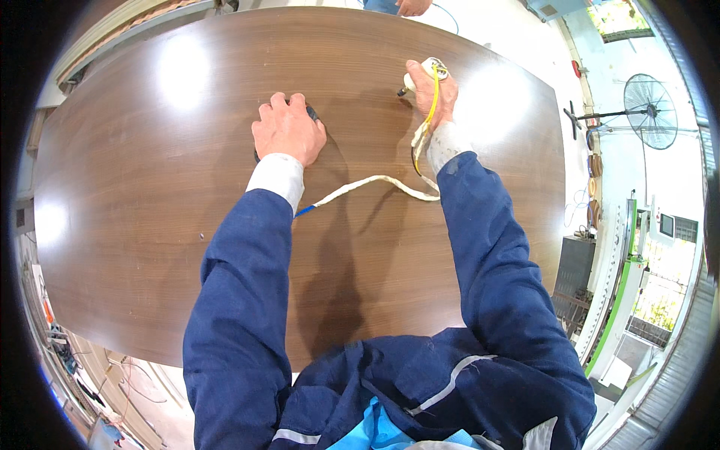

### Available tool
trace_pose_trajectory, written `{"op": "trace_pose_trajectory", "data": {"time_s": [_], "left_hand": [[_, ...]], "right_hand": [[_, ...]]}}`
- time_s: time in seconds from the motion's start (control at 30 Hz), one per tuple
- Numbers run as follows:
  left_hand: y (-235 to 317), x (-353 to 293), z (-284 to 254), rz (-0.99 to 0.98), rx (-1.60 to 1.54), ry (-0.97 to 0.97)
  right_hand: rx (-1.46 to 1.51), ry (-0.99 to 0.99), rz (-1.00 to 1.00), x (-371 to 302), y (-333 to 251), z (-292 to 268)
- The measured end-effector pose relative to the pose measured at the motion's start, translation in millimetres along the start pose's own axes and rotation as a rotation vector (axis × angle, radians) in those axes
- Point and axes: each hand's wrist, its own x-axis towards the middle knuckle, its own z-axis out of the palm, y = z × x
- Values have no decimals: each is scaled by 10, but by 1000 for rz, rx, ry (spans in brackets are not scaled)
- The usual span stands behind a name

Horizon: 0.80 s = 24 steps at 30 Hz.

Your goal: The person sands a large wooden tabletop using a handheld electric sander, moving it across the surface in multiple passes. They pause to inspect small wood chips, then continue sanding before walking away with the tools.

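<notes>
My right hand [444, 97] is wrapped around a white rounded housing [430, 67] above the far right part of the brown table. A small dark stub juts from the housing's left side. From its open top a yellow wire [433, 101] runs down past my wrist into a white-wrapped cable [375, 178]. The cable bends leftward to a blue end near my left cuff. My left hand [289, 131] is palm down on the table with curled fingers over a dark object [312, 112]. Only small edges of that object show, so its kind is hidden.
The wood-grain table [135, 247] spreads across the view. Another person's hand [414, 7] is beyond its far edge. To the right stand a large fan [650, 111], a dark cabinet [574, 266] and a green-edged machine frame [611, 319]. Tools and wires lie at lower left.
</notes>
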Motion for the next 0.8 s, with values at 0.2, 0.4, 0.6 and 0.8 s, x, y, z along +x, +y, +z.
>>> {"op": "trace_pose_trajectory", "data": {"time_s": [0.2, 0.4, 0.6, 0.8], "left_hand": [[44, 152, -2, 58, 8, 103], [60, 258, -12, 70, -12, 137], [75, 356, -27, 75, -30, 119], [89, 375, -32, 72, -27, 140]], "right_hand": [[150, 42, -128, 259, -26, 89], [65, 51, -203, 473, -22, 167], [-82, 13, -173, 589, -89, 268], [109, 53, -224, 833, -128, 335]]}}
